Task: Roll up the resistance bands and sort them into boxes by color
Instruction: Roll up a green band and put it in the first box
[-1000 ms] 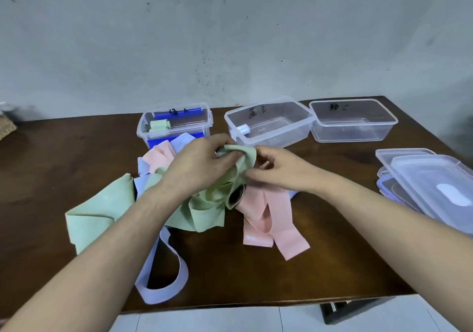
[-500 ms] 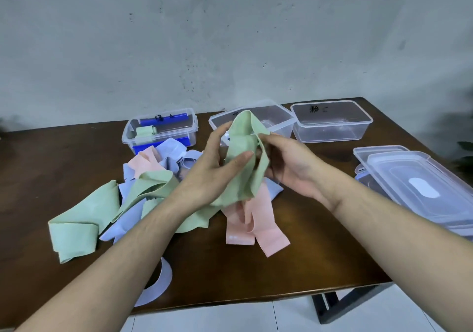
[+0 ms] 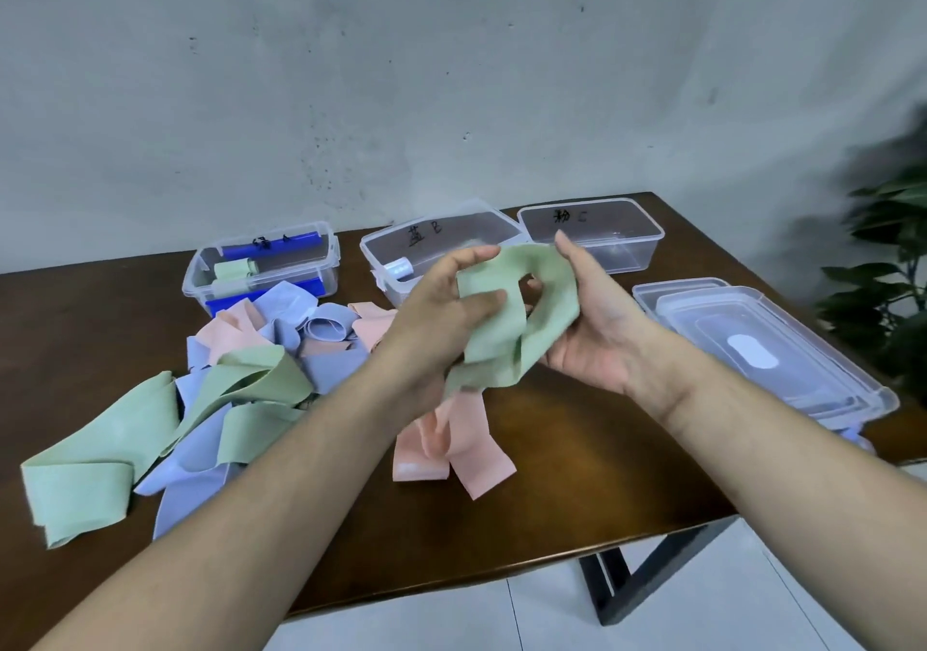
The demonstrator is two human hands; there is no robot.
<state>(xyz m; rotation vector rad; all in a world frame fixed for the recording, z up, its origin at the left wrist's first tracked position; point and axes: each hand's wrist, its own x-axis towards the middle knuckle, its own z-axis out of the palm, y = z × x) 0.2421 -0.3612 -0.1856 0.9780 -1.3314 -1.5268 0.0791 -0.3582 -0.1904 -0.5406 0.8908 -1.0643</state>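
Fingers (image 3: 469,266) of the left hand (image 3: 441,314) curl over the top of a green band (image 3: 506,319), thumb pressed against its face, pinching it; the right hand (image 3: 587,329) cups the band's far loop from behind, palm up, fingers bent round the material; the band is lifted clear of the table (image 3: 577,449), twisted on itself, its tail hanging behind the left wrist. Below lies a pink band (image 3: 446,444), and to the left a tangled heap of green, blue and pink bands (image 3: 236,399); the hanging tail seems near it, so a snag could drag neighbours along. The twist is the likelier trouble; rolled as it is, the band would probably wind crooked and spring loose. Right of the hands sit stacked clear lids (image 3: 762,349). Farther back stand three clear boxes; the left box (image 3: 261,269) holds a green roll (image 3: 233,269) and looks the proper destination; the middle box (image 3: 436,244) holds a pale roll (image 3: 399,268); the right box (image 3: 592,234) appears bare.
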